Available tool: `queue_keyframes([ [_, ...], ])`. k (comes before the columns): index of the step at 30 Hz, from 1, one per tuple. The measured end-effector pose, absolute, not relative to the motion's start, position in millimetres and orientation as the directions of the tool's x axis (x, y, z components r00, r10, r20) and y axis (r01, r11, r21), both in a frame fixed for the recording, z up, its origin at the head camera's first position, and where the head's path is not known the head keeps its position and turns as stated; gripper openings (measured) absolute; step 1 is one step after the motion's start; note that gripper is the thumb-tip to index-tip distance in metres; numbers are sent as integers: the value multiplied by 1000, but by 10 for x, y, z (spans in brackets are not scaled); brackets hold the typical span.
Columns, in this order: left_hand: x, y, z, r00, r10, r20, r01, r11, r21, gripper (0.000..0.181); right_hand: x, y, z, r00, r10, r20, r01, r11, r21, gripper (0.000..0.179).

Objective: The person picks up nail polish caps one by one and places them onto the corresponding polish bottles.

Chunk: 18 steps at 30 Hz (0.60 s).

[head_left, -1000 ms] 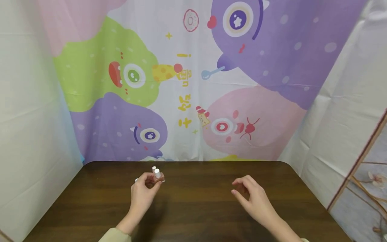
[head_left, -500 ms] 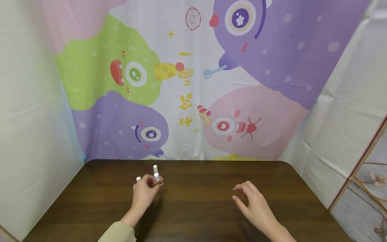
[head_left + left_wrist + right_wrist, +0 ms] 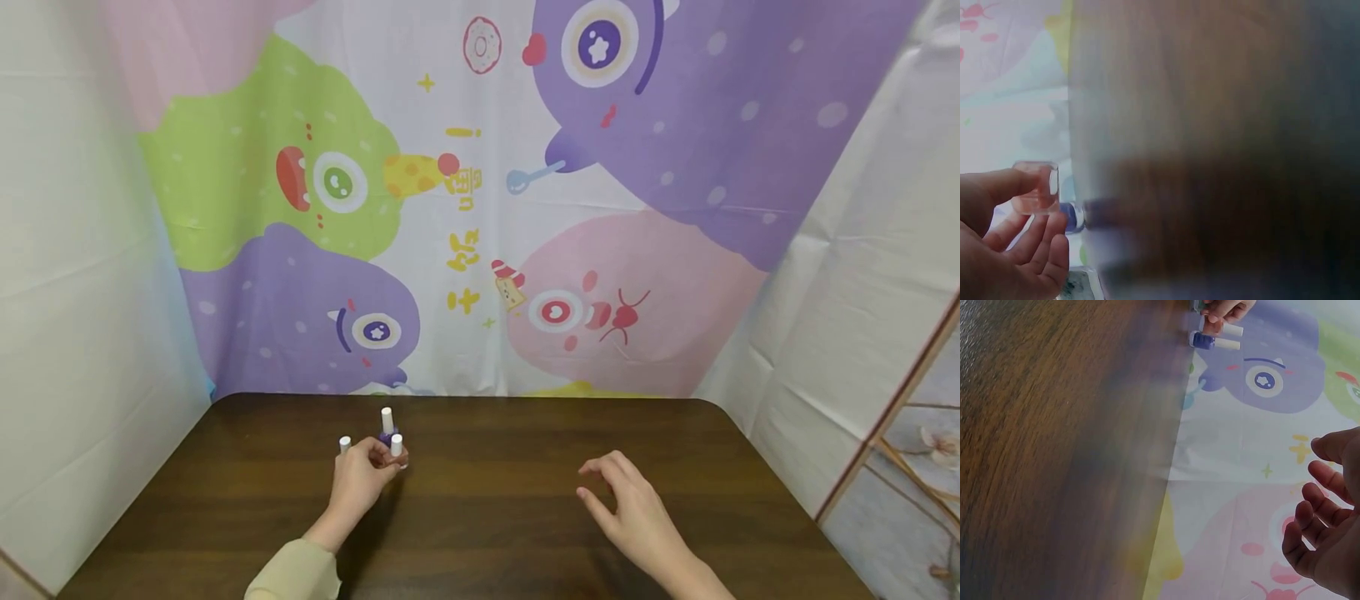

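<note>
My left hand (image 3: 356, 479) is at the far left part of the table, pinching a pinkish-orange nail polish bottle (image 3: 1038, 194) between thumb and fingers. Its white cap (image 3: 396, 445) points up in the head view. Just behind stands a purple nail polish bottle (image 3: 387, 423), also white-capped. Left of the hand another white cap (image 3: 345, 443) shows, its bottle hidden in the head view. A bottle with dark specks (image 3: 1079, 284) appears low in the left wrist view. My right hand (image 3: 633, 504) holds nothing, fingers loosely curved above the table's right side.
The dark wooden table (image 3: 510, 533) reaches back to a cartoon-printed curtain (image 3: 480, 350). Pale cloth (image 3: 90, 292) hangs along the left side, and more cloth (image 3: 795, 350) hangs on the right.
My left hand has lowered the pinkish-orange bottle and brought it slightly nearer. More of the purple bottle and of the left white cap shows. The right hand has hardly moved.
</note>
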<state>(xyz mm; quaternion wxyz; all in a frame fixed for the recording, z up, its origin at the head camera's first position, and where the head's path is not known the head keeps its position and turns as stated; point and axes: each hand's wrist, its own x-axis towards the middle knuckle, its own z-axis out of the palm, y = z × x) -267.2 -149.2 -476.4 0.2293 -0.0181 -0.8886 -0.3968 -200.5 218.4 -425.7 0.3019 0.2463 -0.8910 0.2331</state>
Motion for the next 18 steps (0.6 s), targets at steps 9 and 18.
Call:
queue_keyframes([
  [9,-2733,-1558,-4823,-940,-115,322,183,627,758,21,-2011,2176,-4235,-670,-309,675,-606,753,-257,30],
  [18,-2739,-1600,-4865,-962,-110,251,139,592,794,22,-2016,2167,-4221,-669,-323,669,-619,741,-261,30],
])
